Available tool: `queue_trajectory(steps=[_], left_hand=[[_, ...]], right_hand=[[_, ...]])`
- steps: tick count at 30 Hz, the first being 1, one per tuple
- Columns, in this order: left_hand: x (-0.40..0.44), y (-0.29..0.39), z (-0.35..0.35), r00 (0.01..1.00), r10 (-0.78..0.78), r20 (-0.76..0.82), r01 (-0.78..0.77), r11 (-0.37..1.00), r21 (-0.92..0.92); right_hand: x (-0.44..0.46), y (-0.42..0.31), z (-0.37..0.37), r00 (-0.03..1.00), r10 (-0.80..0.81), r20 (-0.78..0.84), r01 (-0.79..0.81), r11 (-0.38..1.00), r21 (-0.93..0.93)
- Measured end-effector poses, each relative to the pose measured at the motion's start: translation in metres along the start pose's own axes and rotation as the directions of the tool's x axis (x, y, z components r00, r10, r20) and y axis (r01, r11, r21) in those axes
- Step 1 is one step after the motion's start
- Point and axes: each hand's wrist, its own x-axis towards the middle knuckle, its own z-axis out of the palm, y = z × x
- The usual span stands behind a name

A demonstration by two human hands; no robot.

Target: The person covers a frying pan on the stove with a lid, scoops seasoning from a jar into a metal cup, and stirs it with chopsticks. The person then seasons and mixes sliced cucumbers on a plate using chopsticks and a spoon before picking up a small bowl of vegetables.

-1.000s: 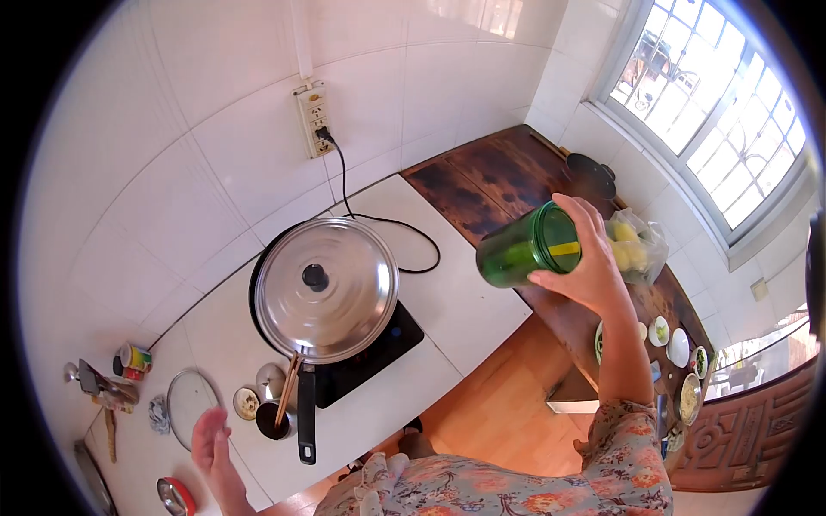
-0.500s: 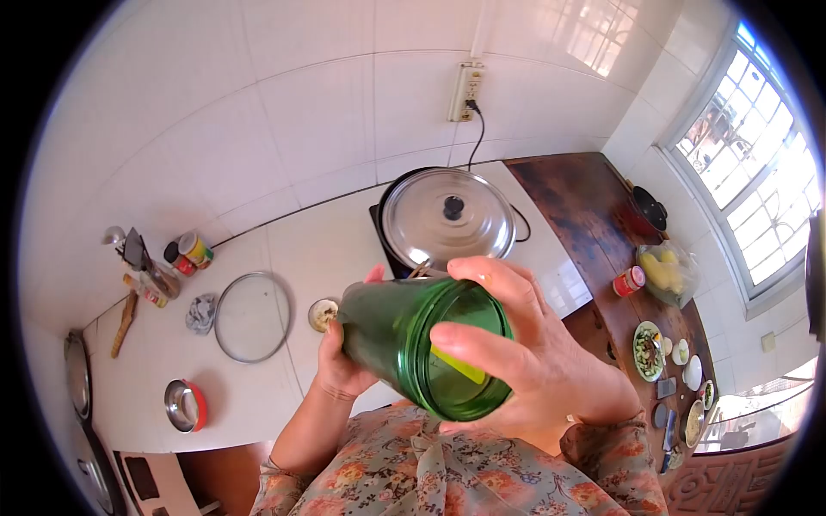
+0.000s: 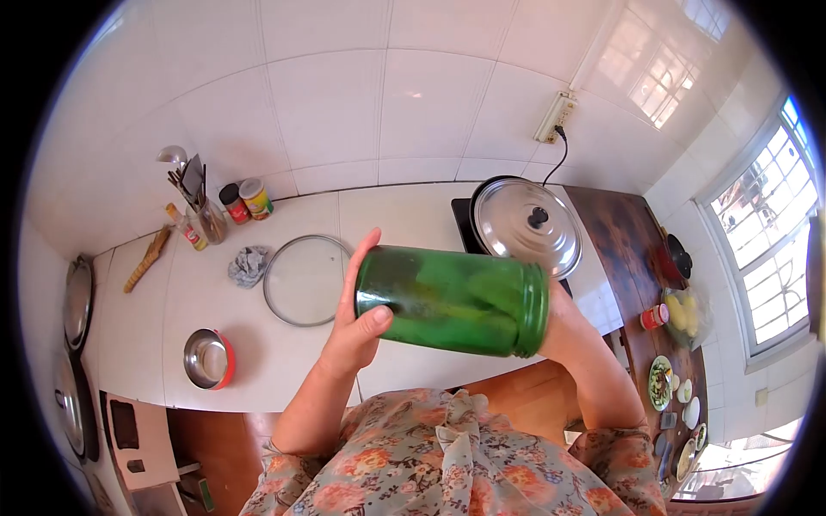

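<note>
L hand (image 3: pixel 356 325) gripped green cylindrical glass-like jar (image 3: pixel 447 301) by base, steadiness prob. key w/ R hand (image 3: pixel 559 322) seemingly inside, grip unclear.

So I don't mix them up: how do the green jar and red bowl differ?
The green jar is see-through; the red bowl is opaque, shiny inside. The jar is held sideways in the left hand; the bowl stands upright on the counter. The jar is long, the bowl squat. Both are round.

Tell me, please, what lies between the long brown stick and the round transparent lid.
In the head view, a crumpled grey bundle lies there on the white counter, nearer the lid.
</note>
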Motion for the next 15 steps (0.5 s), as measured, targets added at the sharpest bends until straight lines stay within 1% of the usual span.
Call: queue_trajectory(steps=[1, 2, 3, 5, 6, 8, 9, 11, 12, 13, 14, 15], left_hand=[[0.001, 0.000, 0.001, 0.998, 0.026, 0.048, -0.029, 0.997, 0.070], [0.002, 0.002, 0.000, 0.993, 0.061, 0.098, -0.074, 0.989, 0.131], [0.003, 0.002, -0.002, 0.992, 0.061, 0.108, -0.070, 0.994, 0.082], [0.005, 0.001, -0.005, 0.993, 0.062, 0.104, -0.070, 0.995, 0.071], [0.005, 0.001, -0.007, 0.994, 0.058, 0.094, -0.064, 0.996, 0.064], [0.004, -0.001, -0.010, 0.995, 0.049, 0.088, -0.053, 0.998, 0.042], [0.005, -0.001, -0.011, 0.996, 0.042, 0.083, -0.044, 0.999, 0.022], [0.006, 0.000, -0.013, 0.998, 0.006, 0.069, -0.006, 1.000, -0.005], [0.008, 0.001, -0.014, 0.998, -0.027, 0.050, 0.029, 0.999, -0.031], [0.013, -0.001, -0.020, 0.997, -0.047, 0.066, 0.051, 0.997, -0.055], [0.014, -0.003, -0.023, 0.997, -0.047, 0.066, 0.051, 0.997, -0.056], [0.016, -0.003, -0.024, 0.990, -0.132, 0.045, 0.137, 0.983, -0.122]], right_hand=[[0.003, 0.013, 0.010, 0.999, 0.026, 0.034, -0.035, 0.963, 0.266], [0.005, 0.027, 0.021, 0.996, 0.053, 0.068, -0.080, 0.856, 0.510], [0.009, 0.039, 0.037, 0.995, 0.050, 0.081, -0.088, 0.805, 0.587], [0.011, 0.042, 0.043, 0.995, 0.045, 0.086, -0.091, 0.750, 0.655], [0.011, 0.039, 0.042, 0.989, 0.080, 0.124, -0.146, 0.649, 0.747], [0.009, 0.031, 0.037, 0.980, 0.112, 0.162, -0.197, 0.533, 0.823], [0.009, 0.027, 0.032, 0.987, 0.093, 0.130, -0.158, 0.687, 0.709], [0.009, 0.015, 0.022, 0.992, 0.073, 0.101, -0.117, 0.815, 0.568], [0.010, 0.007, 0.015, 0.990, -0.138, -0.013, 0.138, 0.979, 0.153], [0.011, 0.002, 0.012, 0.929, -0.370, -0.023, 0.345, 0.886, -0.310], [0.009, -0.001, 0.009, 0.929, -0.370, -0.023, 0.345, 0.886, -0.310], [0.007, -0.003, 0.006, 0.952, -0.305, -0.002, 0.284, 0.890, -0.355]])
